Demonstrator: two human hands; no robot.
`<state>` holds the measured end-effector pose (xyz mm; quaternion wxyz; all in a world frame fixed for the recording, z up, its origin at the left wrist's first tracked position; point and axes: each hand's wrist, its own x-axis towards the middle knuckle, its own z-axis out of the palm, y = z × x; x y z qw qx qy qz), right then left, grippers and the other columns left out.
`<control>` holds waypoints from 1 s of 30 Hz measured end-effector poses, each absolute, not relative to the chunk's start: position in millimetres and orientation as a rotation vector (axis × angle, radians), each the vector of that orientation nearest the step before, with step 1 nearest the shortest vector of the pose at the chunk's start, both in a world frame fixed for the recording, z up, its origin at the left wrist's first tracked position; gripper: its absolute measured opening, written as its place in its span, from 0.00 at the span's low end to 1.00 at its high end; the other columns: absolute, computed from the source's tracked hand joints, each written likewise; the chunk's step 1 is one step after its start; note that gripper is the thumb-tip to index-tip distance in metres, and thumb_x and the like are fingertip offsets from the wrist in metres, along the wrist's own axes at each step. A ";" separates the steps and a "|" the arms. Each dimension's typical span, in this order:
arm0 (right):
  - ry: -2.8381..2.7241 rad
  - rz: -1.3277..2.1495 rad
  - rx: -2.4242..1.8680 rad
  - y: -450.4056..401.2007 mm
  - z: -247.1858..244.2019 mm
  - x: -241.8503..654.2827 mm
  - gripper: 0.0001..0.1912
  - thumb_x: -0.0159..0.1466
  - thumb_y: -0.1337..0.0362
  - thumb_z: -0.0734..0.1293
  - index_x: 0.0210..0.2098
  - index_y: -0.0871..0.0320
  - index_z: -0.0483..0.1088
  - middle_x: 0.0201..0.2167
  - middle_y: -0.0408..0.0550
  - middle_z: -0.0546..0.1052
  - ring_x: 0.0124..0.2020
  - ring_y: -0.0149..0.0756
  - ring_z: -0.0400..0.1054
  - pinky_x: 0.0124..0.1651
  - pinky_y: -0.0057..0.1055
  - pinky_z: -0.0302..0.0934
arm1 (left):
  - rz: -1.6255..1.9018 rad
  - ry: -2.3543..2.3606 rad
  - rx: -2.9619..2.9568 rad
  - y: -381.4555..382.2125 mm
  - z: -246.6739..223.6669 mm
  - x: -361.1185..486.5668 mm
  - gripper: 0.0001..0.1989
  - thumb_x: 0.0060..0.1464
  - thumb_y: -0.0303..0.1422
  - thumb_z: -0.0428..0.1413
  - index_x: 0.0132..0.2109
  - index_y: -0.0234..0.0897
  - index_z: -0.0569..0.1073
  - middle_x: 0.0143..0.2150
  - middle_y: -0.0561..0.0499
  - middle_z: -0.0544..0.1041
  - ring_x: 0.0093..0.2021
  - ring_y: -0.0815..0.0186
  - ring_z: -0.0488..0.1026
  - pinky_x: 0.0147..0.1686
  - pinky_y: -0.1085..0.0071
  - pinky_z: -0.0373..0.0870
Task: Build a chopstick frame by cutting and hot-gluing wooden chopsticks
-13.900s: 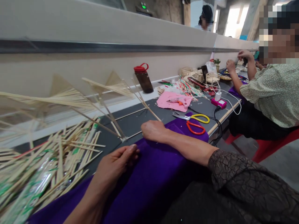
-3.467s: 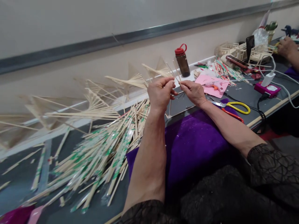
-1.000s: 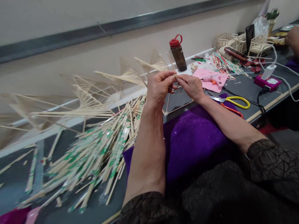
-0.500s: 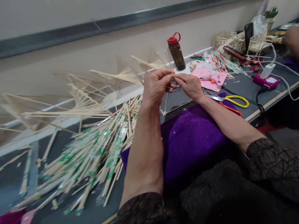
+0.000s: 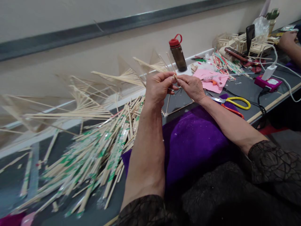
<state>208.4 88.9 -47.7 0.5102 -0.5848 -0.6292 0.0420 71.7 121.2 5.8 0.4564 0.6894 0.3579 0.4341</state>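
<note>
My left hand (image 5: 158,89) and my right hand (image 5: 192,87) meet above the table, thumbs and fingertips closed on a small pale wooden piece (image 5: 174,76). Its exact shape is mostly hidden by the fingers. Just below them, thin joined sticks (image 5: 180,108) form an angular frame, partly covered by my hands; whether the piece belongs to it I cannot tell. Scissors (image 5: 232,103) with one yellow and one red handle lie beside my right forearm. Beyond the right hand, a pink glue gun (image 5: 217,82) rests on a pink sheet (image 5: 199,74).
Wrapped and loose chopsticks (image 5: 101,153) are heaped left of my left arm. Fanned stick structures (image 5: 84,106) stand along the wall. Purple cloth (image 5: 195,138) covers the near edge. A red-lidded bottle (image 5: 178,55), a magenta power adapter (image 5: 268,82) with cables, and another person's hand (image 5: 288,40) are further right.
My hands keep nearly the same pinch on the small wooden piece, which shows slightly more between the fingertips. The other person's hand at far right has shifted left and a little down.
</note>
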 end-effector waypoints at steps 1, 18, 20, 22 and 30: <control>-1.516 0.100 -1.409 89.1 -47.8 208.5 0.16 0.74 0.58 0.61 0.51 0.48 0.79 0.50 0.40 0.82 0.51 0.34 0.76 0.55 0.28 0.66 | 1.071 0.881 1.701 121.1 5.7 71.6 0.06 0.50 0.28 0.63 0.38 0.36 0.81 0.29 0.51 0.81 0.24 0.72 0.77 0.18 0.81 0.67; -1.533 0.038 -1.437 88.8 -47.2 208.6 0.16 0.74 0.58 0.61 0.51 0.48 0.80 0.47 0.40 0.83 0.50 0.34 0.77 0.53 0.30 0.68 | 1.091 0.890 1.690 119.0 5.6 73.6 0.06 0.51 0.26 0.62 0.38 0.36 0.80 0.27 0.53 0.80 0.23 0.72 0.75 0.18 0.81 0.66; -1.533 0.037 -1.437 89.3 -47.6 208.9 0.16 0.74 0.58 0.61 0.51 0.48 0.80 0.48 0.40 0.83 0.50 0.34 0.77 0.53 0.30 0.68 | 1.092 0.896 1.689 118.7 5.8 73.9 0.06 0.50 0.26 0.62 0.38 0.36 0.80 0.27 0.53 0.79 0.23 0.72 0.76 0.19 0.81 0.67; -1.533 0.042 -1.435 89.6 -47.8 209.2 0.16 0.74 0.58 0.61 0.51 0.48 0.80 0.48 0.41 0.83 0.50 0.35 0.77 0.53 0.30 0.68 | 1.090 0.901 1.690 118.9 6.0 74.1 0.06 0.50 0.26 0.62 0.38 0.35 0.79 0.27 0.52 0.79 0.23 0.71 0.76 0.20 0.80 0.68; -1.525 0.060 -1.421 90.8 -48.7 209.7 0.16 0.73 0.59 0.61 0.51 0.48 0.80 0.49 0.40 0.82 0.51 0.35 0.76 0.54 0.31 0.68 | 1.098 0.902 1.682 120.8 5.1 74.2 0.07 0.50 0.27 0.63 0.39 0.35 0.80 0.28 0.52 0.80 0.22 0.72 0.75 0.19 0.80 0.68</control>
